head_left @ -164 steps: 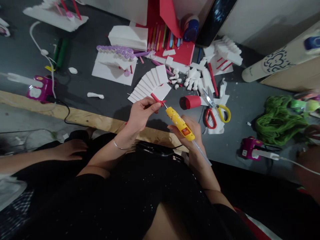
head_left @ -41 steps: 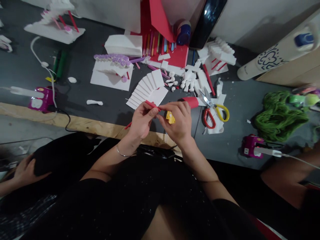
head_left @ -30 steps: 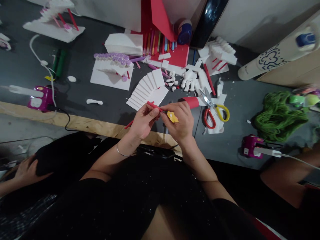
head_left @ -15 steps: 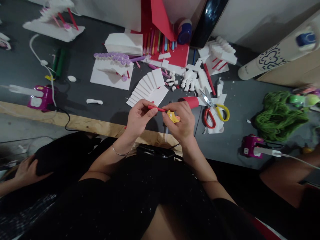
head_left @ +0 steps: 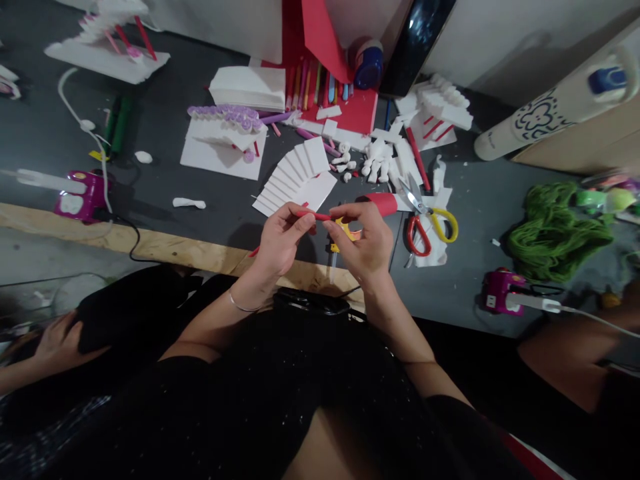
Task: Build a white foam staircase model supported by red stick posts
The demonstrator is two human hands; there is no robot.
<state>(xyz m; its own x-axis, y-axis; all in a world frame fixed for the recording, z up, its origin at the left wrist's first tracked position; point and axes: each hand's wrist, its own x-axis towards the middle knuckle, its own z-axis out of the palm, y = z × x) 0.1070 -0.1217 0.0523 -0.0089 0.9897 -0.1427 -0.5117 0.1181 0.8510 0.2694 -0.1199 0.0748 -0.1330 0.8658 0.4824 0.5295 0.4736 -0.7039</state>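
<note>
My left hand (head_left: 281,241) is closed, its thumb and fingers pinching a thin red paper roll (head_left: 320,216) just above the table's front edge. At the roll's right end, the thumb and forefinger of my right hand (head_left: 367,240) pinch it too. Partly hidden behind the right hand's fingers is a yellow thing (head_left: 354,233) with a pale slender part pointing down; its kind cannot be made out. Beyond my hands lie overlapping white foam strips (head_left: 295,172) fanned out like steps on a white base.
Scissors (head_left: 425,212) with red and yellow handles lie right of my hands. White clay bits (head_left: 377,160) and a small foam model (head_left: 225,140) stand farther back. Green yarn (head_left: 555,233), a white bottle (head_left: 535,117) and a purple power adapter (head_left: 503,293) are at right. People sit on both sides.
My right hand's fingers have straightened and shifted slightly on the red roll. The yellow thing, earlier showing under that hand, is now more hidden, with a different part in view.
</note>
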